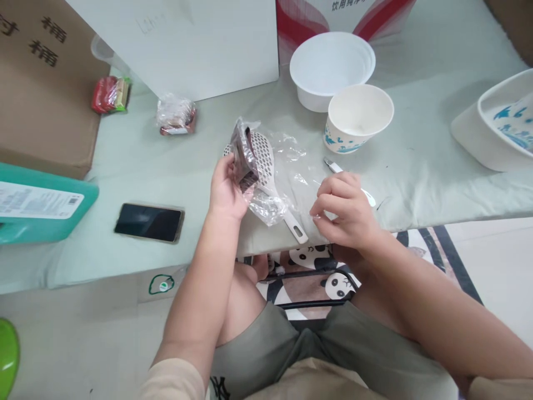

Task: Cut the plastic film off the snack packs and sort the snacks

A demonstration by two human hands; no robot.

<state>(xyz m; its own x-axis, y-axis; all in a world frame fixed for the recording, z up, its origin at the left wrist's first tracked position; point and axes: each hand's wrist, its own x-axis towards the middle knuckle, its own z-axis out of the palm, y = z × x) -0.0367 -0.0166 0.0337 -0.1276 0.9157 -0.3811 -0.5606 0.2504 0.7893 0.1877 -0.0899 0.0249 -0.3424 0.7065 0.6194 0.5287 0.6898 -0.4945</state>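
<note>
My left hand (pixel 228 186) is closed round a small dark packet (pixel 245 153) in shiny clear wrap, held up above the table. Under and behind it lies a white perforated skimmer (pixel 266 158), its handle (pixel 295 226) pointing toward the table's front edge. Crumpled clear plastic film (pixel 270 208) hangs about the skimmer, partly over it. To the right, my right hand (pixel 343 211) is closed, thumb and fingertips pinched together; a tiny clear glint shows there, too small to name. A white-handled knife (pixel 368 197) lies partly hidden behind this hand.
A paper tub (pixel 358 119) and a white plastic bowl (pixel 333 69) stand at the back. A phone (pixel 150 222) lies left, with wrapped packets (pixel 177 116) behind it. Boxes (pixel 187 44) line the rear, and a white bin (pixel 495 125) sits right.
</note>
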